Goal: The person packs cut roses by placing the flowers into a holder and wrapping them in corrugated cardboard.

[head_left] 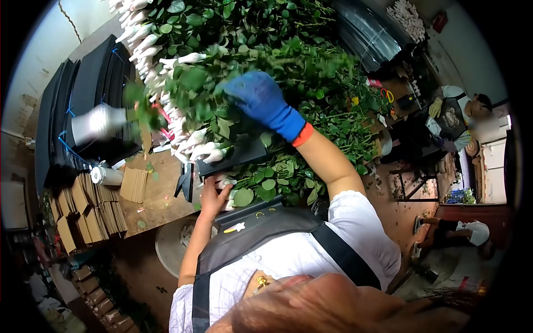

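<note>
My right hand (255,100), in a blue knitted glove, is raised over a heap of leafy stems. It is closed around a leafy rose stem, partly hidden by leaves. A white-netted bud (101,125) at the stem's far left end is smeared by motion. My bare left hand (212,195) lies low at the table's near edge, thumb and forefinger apart, against a netted bud (225,182). A dark ridged board (236,155) lies just above it, between layers of stems. Many netted roses (208,151) are stacked with their buds toward the left.
Stacked black sheets (89,77) with blue ties stand at left. Folded cardboard pieces (91,208), a white cup-like container (106,176) and a black tool (185,182) are on the table (161,191). A round tub (172,244) sits below. A co-worker (458,114) is at right.
</note>
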Demonstrator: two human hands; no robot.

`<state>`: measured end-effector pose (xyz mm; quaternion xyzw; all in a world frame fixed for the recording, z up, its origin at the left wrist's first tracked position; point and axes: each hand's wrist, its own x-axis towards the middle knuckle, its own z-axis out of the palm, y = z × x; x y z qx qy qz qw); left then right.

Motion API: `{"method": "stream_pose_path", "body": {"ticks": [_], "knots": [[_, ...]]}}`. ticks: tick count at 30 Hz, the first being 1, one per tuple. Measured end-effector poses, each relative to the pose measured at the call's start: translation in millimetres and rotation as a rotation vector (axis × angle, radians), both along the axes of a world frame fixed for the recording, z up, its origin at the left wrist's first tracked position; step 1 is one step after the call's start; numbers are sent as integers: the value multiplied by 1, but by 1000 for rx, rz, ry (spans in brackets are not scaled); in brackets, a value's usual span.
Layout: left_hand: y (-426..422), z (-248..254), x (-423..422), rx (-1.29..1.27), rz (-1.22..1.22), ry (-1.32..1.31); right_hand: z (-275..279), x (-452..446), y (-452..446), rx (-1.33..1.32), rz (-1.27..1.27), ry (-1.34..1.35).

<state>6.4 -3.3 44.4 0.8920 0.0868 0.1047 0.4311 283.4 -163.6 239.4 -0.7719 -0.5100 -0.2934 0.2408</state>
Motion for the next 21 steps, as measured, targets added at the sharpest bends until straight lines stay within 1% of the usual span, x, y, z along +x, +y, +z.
{"method": "stream_pose_path", "body": {"ticks": [1, 2, 3, 5, 8, 9, 11, 13, 14, 15, 17, 19, 20, 21], "knots": [[-2, 1, -1, -53, 6, -44, -3, -2, -7, -61, -9, 53], [-1, 0, -1, -47, -5, -10, -8, -5, -15, -121, -16, 111], [1, -1, -2, -38, -17, 20, -22, 8, -28, -316, -223, 230], [2, -1, 2, -33, -21, -6, -32, 6, -53, -239, -321, 128], [-2, 3, -1, -4, -12, -20, -43, 17, -65, -153, -204, -29], [-2, 4, -1, 12, -18, -15, -41, 31, -65, -180, -189, -52], [-2, 14, -1, -43, -36, 32, -22, 67, -61, -231, -236, -209], [3, -7, -1, 11, -51, -7, 39, 66, -45, -141, -191, -409], [4, -9, 0, -25, -42, 8, 51, 76, -38, -64, -120, -419], [2, -9, -1, -62, -26, 30, 49, 83, -35, 15, -46, -418], [2, -6, 1, -197, 6, 173, 27, 78, -37, -307, -234, -202], [3, -3, 1, -151, 3, 121, -14, 67, -54, -383, -151, -93], [2, 1, 1, -43, -3, 101, -10, 44, -54, -303, -127, -94], [2, 1, 1, 50, 12, 142, 1, 13, -61, -229, -97, -99]]}}
